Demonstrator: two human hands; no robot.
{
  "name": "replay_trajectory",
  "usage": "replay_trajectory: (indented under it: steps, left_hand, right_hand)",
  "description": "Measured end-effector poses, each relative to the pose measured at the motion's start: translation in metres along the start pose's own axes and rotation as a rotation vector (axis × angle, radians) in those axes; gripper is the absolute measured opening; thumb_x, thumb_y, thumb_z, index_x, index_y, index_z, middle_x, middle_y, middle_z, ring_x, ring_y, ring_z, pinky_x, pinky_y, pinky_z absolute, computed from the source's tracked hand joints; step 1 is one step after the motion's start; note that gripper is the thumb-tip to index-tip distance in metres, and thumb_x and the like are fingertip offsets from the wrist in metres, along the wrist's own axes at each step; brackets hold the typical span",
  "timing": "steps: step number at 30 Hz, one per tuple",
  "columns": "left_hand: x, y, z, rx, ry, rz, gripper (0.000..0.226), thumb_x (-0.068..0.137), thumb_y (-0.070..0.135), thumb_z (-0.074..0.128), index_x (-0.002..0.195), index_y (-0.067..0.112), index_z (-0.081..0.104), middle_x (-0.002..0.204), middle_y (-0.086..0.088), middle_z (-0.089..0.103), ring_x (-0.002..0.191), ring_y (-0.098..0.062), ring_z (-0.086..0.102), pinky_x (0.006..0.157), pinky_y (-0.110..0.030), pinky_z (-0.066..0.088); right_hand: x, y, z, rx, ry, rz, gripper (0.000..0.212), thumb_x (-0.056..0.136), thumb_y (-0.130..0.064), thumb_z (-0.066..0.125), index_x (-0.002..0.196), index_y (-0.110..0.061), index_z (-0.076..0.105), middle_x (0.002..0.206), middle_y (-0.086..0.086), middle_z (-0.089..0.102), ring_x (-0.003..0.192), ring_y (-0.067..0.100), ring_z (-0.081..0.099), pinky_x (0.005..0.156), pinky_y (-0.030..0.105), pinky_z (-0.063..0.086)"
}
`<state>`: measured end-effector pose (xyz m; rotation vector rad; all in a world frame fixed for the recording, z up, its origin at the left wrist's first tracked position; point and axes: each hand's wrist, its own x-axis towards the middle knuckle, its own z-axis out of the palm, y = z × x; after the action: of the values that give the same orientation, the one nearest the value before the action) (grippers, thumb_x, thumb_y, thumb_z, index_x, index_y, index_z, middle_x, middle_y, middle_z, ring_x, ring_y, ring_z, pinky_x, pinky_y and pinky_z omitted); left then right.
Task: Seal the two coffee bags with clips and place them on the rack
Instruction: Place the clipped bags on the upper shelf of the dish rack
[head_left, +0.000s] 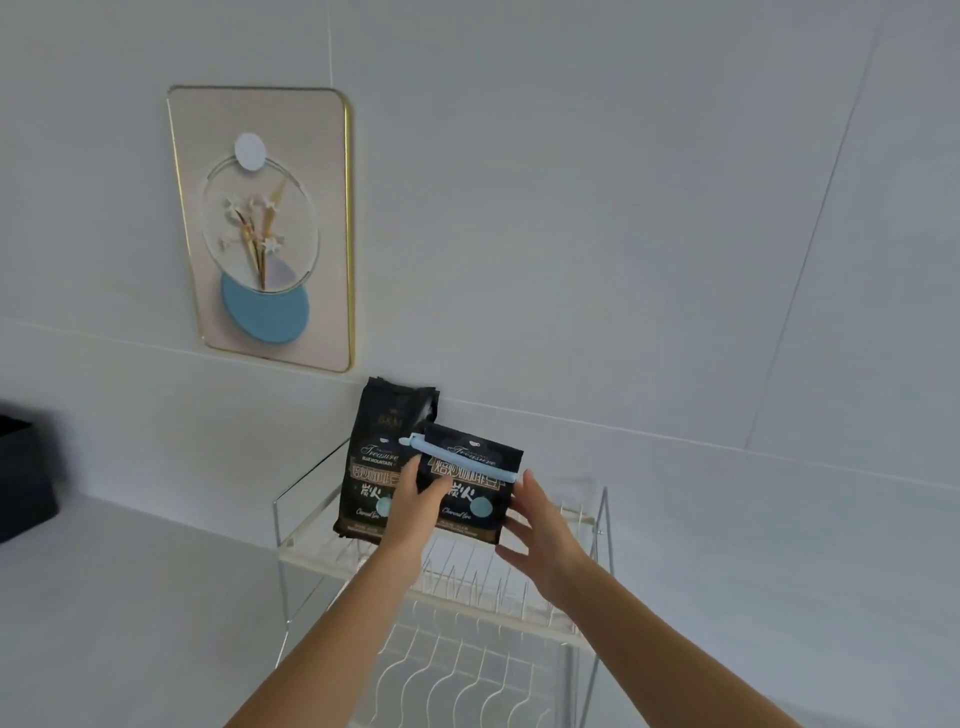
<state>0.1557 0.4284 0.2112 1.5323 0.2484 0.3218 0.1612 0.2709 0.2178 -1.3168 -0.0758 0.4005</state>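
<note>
Two black coffee bags are at the clear two-tier rack (311, 558). The taller bag (382, 441) stands upright on the top tier, its top unclipped as far as I can see. The shorter bag (475, 491) is folded over at the top and sealed by a light blue clip (457, 460). My left hand (418, 504) grips this bag's left side, thumb on its front. My right hand (540, 530) holds its right edge with fingers spread. The clipped bag sits just right of the taller one, at or slightly above the top tier.
A gold-framed picture (265, 228) hangs on the pale wall behind the rack. A dark box (23, 478) stands on the counter at the far left. The rack's lower tier (467, 670) has wavy white dividers.
</note>
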Motion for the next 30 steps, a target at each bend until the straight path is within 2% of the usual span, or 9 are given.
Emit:
replay_trajectory:
  steps: [3, 7, 14, 19, 23, 25, 26, 28, 30]
  left_hand:
    - [0.012, -0.013, -0.002, 0.028, -0.113, -0.059, 0.047, 0.09, 0.022, 0.054, 0.135, 0.025, 0.04, 0.126, -0.004, 0.055, 0.108, -0.016, 0.055, 0.086, -0.034, 0.047]
    - [0.034, -0.039, -0.009, 0.124, -0.163, -0.21, 0.057, 0.09, 0.029, 0.055, 0.141, 0.024, 0.031, 0.135, -0.008, 0.049, 0.119, -0.025, 0.049, 0.101, -0.043, 0.042]
    - [0.048, -0.044, -0.012, 0.135, -0.208, -0.189, 0.062, 0.089, 0.03, 0.057, 0.143, 0.027, 0.027, 0.138, -0.003, 0.046, 0.107, -0.016, 0.052, 0.088, -0.034, 0.042]
    - [0.044, -0.04, -0.006, 0.199, -0.14, -0.21, 0.076, 0.089, 0.032, 0.056, 0.148, 0.021, 0.008, 0.15, -0.009, 0.031, 0.133, -0.029, 0.037, 0.107, -0.048, 0.032]
    - [0.034, -0.027, 0.0, 0.154, -0.105, -0.181, 0.076, 0.09, 0.034, 0.054, 0.148, 0.02, 0.007, 0.152, -0.012, 0.028, 0.135, -0.031, 0.033, 0.11, -0.052, 0.032]
    - [0.024, -0.017, 0.005, 0.229, -0.075, -0.048, 0.073, 0.092, 0.033, 0.052, 0.148, 0.019, 0.007, 0.155, -0.012, 0.02, 0.14, -0.03, 0.025, 0.113, -0.052, 0.027]
    - [0.017, -0.012, 0.008, 0.295, -0.047, 0.059, 0.074, 0.092, 0.033, 0.051, 0.148, 0.018, 0.006, 0.157, -0.01, 0.012, 0.143, -0.028, 0.017, 0.116, -0.051, 0.021]
    - [0.003, 0.001, 0.017, 0.446, 0.024, 0.317, 0.074, 0.093, 0.035, 0.049, 0.148, 0.019, 0.003, 0.159, -0.006, -0.001, 0.146, -0.024, 0.002, 0.118, -0.049, 0.013]
    - [-0.012, 0.013, 0.03, 0.586, 0.057, 0.545, 0.073, 0.093, 0.041, 0.043, 0.148, 0.022, -0.001, 0.159, -0.002, -0.009, 0.144, -0.017, -0.01, 0.117, -0.044, 0.003]
  right_hand:
    - [0.02, 0.0, 0.002, 0.024, 0.078, 0.057, 0.054, 0.091, -0.052, 0.044, 0.131, -0.015, 0.046, 0.128, 0.009, 0.054, 0.124, 0.027, 0.049, 0.097, 0.043, 0.046]
    - [0.041, 0.004, 0.007, -0.066, 0.127, 0.223, 0.053, 0.092, -0.05, 0.046, 0.125, -0.01, 0.048, 0.122, 0.016, 0.057, 0.114, 0.032, 0.055, 0.092, 0.045, 0.051]
    - [0.05, 0.009, 0.009, -0.054, 0.161, 0.212, 0.046, 0.093, -0.05, 0.044, 0.121, -0.015, 0.049, 0.121, 0.011, 0.057, 0.116, 0.028, 0.053, 0.099, 0.047, 0.046]
    - [0.048, 0.005, 0.017, -0.108, 0.2, 0.228, 0.041, 0.095, -0.047, 0.042, 0.119, -0.013, 0.047, 0.104, 0.009, 0.057, 0.106, 0.025, 0.054, 0.094, 0.044, 0.049]
    - [0.036, -0.006, 0.018, -0.254, 0.183, 0.092, 0.029, 0.097, -0.045, 0.037, 0.113, -0.02, 0.042, 0.106, 0.004, 0.047, 0.091, 0.011, 0.049, 0.089, 0.036, 0.043]
    - [0.027, -0.011, 0.018, -0.39, 0.143, -0.026, 0.032, 0.098, -0.044, 0.033, 0.121, -0.023, 0.044, 0.115, 0.007, 0.051, 0.09, 0.004, 0.051, 0.09, 0.03, 0.041]
    - [0.023, -0.012, 0.017, -0.479, 0.141, -0.12, 0.038, 0.098, -0.043, 0.033, 0.129, -0.023, 0.042, 0.13, 0.008, 0.049, 0.104, 0.007, 0.052, 0.094, 0.029, 0.039]
    - [0.012, -0.015, 0.011, -0.715, 0.199, -0.387, 0.048, 0.098, -0.042, 0.036, 0.142, -0.024, 0.031, 0.152, -0.001, 0.031, 0.137, 0.014, 0.032, 0.109, 0.03, 0.026]
    - [-0.003, -0.02, -0.001, -0.907, 0.268, -0.663, 0.05, 0.098, -0.041, 0.037, 0.145, -0.029, 0.025, 0.157, -0.006, 0.019, 0.144, 0.01, 0.014, 0.115, 0.033, 0.013]
